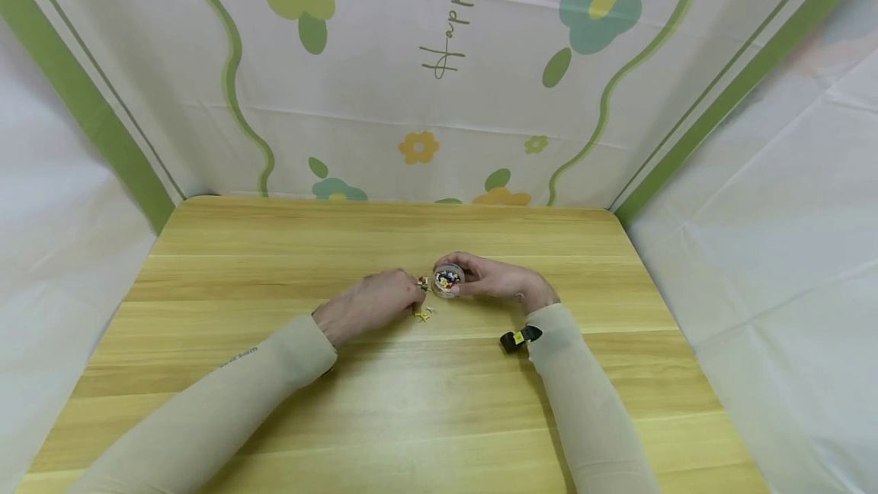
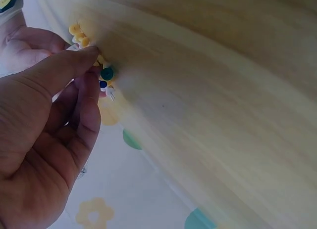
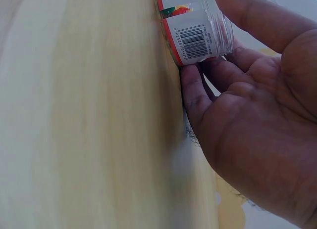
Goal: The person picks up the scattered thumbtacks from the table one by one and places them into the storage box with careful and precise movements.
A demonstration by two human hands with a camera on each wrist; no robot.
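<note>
My right hand (image 1: 497,278) grips a small clear jar (image 3: 198,36) round its sides, the thumb on one side and the fingers on the other. The jar has a white label with a barcode and stands at the table surface; from above, multicoloured push pins (image 1: 448,279) show inside it. Just left of it, my left hand (image 1: 377,299) is low over the table, thumb and forefinger tips together at a cluster of push pins, among them a green pin (image 2: 107,73) and a blue pin (image 2: 103,84). The fingertips partly hide what they pinch. Yellow push pins (image 1: 422,315) lie nearer me.
The wooden table (image 1: 425,418) reaches back to a white cloth backdrop (image 1: 384,82) printed with flowers. White cloth walls (image 1: 768,250) stand at both sides. A black device (image 1: 520,338) is strapped at my right sleeve.
</note>
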